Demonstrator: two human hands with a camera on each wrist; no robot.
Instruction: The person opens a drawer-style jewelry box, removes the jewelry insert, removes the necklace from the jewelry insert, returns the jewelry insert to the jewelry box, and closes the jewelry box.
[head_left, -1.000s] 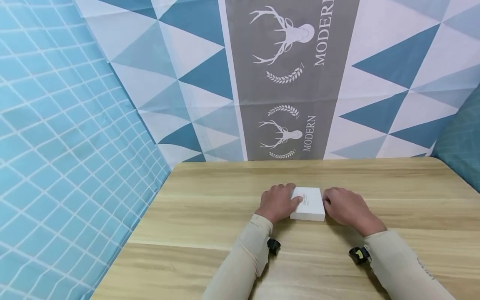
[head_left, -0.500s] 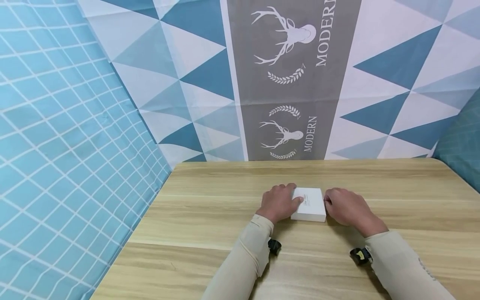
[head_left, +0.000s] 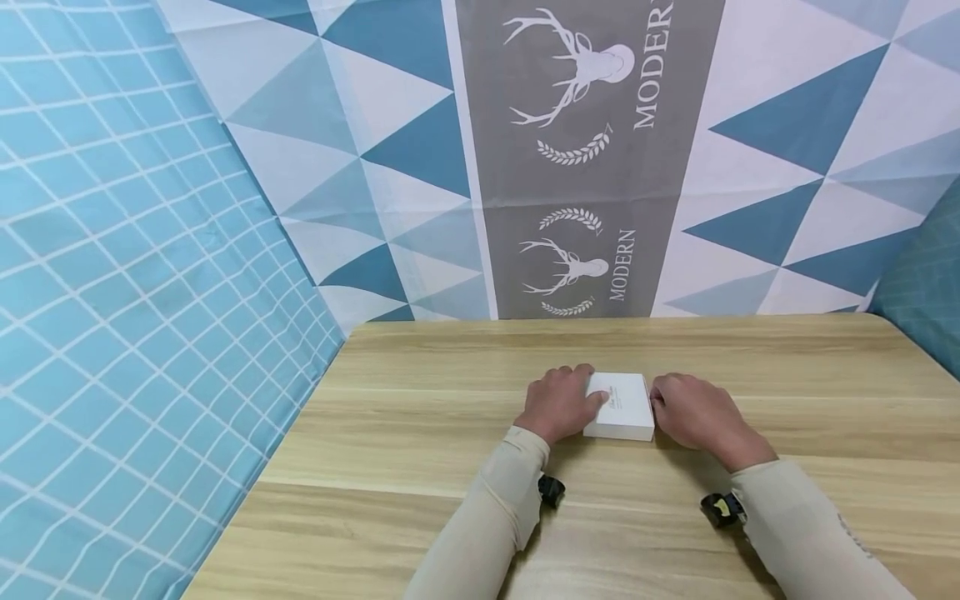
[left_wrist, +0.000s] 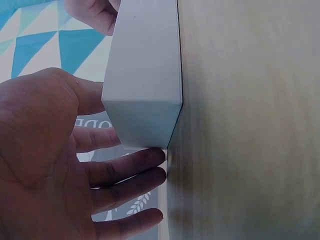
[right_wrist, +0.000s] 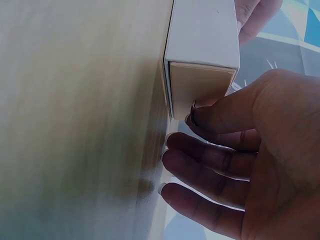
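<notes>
A flat white box (head_left: 628, 407) with small print on its top lies on the wooden table. My left hand (head_left: 557, 406) grips its left side, thumb on top and fingers at the far edge. At the right end is my right hand (head_left: 699, 417). In the right wrist view, the box (right_wrist: 202, 32) shows a beige inner panel (right_wrist: 192, 85) framed by the white cover. Thumb and index finger of the right hand (right_wrist: 270, 145) pinch a small dark tab on that panel, partly hidden by the thumb; the other fingers are loosely bent.
The wooden table (head_left: 390, 433) ends at a patterned cloth (head_left: 570, 183) behind the box. Blue checked cloth (head_left: 135, 275) hangs along the left side, and darker teal cloth (head_left: 926, 275) is at the far right. A black wrist device (head_left: 722, 509) sits below the right wrist.
</notes>
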